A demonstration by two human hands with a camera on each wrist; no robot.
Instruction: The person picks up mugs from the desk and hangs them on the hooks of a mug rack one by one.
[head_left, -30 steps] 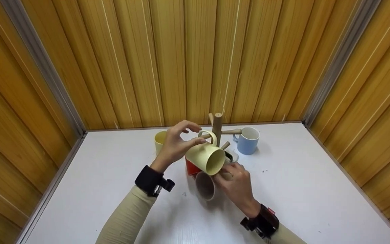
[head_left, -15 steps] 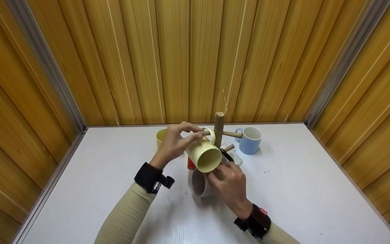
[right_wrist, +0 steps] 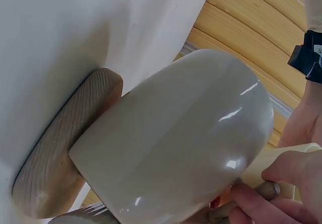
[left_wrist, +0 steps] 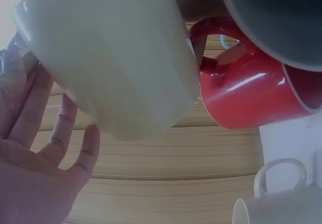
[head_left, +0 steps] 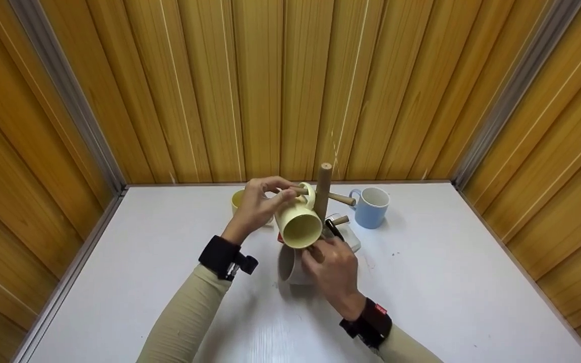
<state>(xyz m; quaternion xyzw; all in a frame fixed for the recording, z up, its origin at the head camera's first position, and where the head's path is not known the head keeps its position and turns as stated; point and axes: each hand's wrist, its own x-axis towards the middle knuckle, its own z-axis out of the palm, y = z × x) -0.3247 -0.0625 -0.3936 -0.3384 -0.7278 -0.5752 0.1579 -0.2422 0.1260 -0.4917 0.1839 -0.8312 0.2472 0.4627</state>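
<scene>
A wooden mug tree [head_left: 324, 194] stands mid-table with mugs hung from it. My left hand [head_left: 256, 205] pinches the end of its left peg between thumb and fingers. From that peg a pale yellow mug [head_left: 298, 214] hangs by its handle, mouth towards me. Lower down, my right hand [head_left: 336, 269] pinches the tip of another peg [right_wrist: 269, 190], close under the yellow mug. Beside the right fingers a white mug [right_wrist: 186, 128] hangs tilted, mouth to the left in the head view. A red mug [left_wrist: 246, 90] hangs behind, mostly hidden in the head view.
A light blue mug [head_left: 371, 207] stands upright at the back right, near a bare peg [head_left: 343, 198]. Behind my left hand is another yellow mug [head_left: 236, 198]. A black handle [head_left: 334, 230] shows right of the post. Ribbed wood-look walls [head_left: 220, 91] enclose the white table [head_left: 159, 242].
The mug tree has turned clockwise seen from above, carrying its mugs round. My right hand has moved left with the lower peg; the white mug's mouth now faces further left.
</scene>
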